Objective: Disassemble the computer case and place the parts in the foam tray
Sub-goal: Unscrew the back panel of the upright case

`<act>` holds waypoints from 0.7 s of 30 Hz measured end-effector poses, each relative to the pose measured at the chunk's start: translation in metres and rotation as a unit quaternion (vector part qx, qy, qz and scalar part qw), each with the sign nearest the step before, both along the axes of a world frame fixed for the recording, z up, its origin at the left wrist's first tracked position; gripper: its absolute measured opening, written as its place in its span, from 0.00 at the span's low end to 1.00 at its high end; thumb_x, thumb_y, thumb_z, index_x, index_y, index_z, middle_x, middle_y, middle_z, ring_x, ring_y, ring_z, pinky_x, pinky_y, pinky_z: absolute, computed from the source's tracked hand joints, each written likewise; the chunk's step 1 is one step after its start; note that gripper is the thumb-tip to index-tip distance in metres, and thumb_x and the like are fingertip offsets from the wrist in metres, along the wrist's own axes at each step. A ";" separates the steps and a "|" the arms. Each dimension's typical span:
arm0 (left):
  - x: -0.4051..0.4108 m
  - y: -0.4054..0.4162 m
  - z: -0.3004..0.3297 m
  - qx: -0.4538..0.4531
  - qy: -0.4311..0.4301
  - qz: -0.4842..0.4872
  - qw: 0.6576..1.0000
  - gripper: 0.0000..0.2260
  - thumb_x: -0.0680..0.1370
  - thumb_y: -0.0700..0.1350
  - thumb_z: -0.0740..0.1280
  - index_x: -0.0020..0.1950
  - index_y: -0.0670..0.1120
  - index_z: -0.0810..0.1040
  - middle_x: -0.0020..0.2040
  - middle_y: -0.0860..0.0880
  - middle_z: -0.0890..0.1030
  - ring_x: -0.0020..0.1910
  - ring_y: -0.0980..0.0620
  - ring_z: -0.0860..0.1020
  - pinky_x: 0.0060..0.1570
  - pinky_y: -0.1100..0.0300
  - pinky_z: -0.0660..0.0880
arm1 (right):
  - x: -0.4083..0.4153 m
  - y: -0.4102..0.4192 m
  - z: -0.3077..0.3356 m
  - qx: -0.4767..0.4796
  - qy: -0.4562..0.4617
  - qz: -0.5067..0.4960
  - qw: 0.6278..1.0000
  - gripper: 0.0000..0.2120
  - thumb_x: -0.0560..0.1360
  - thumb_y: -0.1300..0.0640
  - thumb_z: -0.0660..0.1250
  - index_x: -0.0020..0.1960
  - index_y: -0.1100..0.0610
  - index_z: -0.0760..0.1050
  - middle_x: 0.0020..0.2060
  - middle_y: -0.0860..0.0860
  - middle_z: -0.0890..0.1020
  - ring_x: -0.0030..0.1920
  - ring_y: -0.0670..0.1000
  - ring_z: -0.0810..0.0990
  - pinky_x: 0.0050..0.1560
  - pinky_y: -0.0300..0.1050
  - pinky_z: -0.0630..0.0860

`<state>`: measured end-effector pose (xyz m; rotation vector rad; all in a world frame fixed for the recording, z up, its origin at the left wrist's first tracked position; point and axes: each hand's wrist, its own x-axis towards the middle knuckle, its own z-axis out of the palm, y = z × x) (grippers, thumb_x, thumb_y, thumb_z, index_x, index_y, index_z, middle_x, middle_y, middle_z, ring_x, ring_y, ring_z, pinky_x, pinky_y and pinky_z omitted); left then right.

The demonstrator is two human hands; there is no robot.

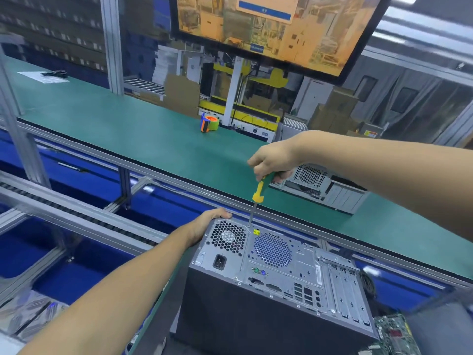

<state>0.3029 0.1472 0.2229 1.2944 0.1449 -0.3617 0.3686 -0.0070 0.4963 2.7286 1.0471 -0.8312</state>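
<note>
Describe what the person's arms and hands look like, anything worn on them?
Both forearms are bare as far as the frame shows, with no sleeves in view. The left hand and right hand have no gloves, and no watch, wrist strap or ring is visible.

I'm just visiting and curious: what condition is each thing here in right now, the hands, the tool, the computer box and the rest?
Left hand: grips the case's far corner.
Right hand: holds the screwdriver handle.
Screwdriver: near upright, tip on a rear-panel screw.
Computer case: closed, rear panel facing up.
Second case: lying on the green bench.
Tape dispenser: standing on the bench, untouched.
Monitor: switched on.
</note>
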 end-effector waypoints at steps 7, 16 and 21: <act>0.003 0.001 -0.004 0.001 0.003 0.000 1.000 0.16 0.64 0.57 0.75 0.42 0.48 0.77 0.42 0.44 0.82 0.37 0.45 0.81 0.43 0.56 0.77 | 0.000 -0.010 0.009 -0.069 -0.046 0.184 0.979 0.10 0.74 0.69 0.67 0.45 0.57 0.70 0.46 0.62 0.79 0.40 0.56 0.75 0.40 0.52 0.73; 0.004 0.000 -0.006 -0.017 0.001 0.008 1.000 0.17 0.62 0.56 0.76 0.41 0.48 0.76 0.40 0.45 0.80 0.37 0.44 0.78 0.44 0.54 0.74 | -0.018 -0.004 -0.007 0.079 -0.060 0.162 0.982 0.08 0.73 0.64 0.64 0.51 0.56 0.73 0.42 0.54 0.78 0.39 0.56 0.79 0.35 0.49 0.77; 0.005 0.000 -0.005 -0.023 0.006 -0.005 1.000 0.20 0.56 0.57 0.81 0.38 0.49 0.78 0.39 0.46 0.80 0.36 0.45 0.78 0.44 0.54 0.73 | -0.019 0.007 -0.004 0.113 0.020 -0.019 0.993 0.05 0.74 0.68 0.60 0.46 0.60 0.66 0.45 0.61 0.73 0.39 0.63 0.80 0.39 0.52 0.78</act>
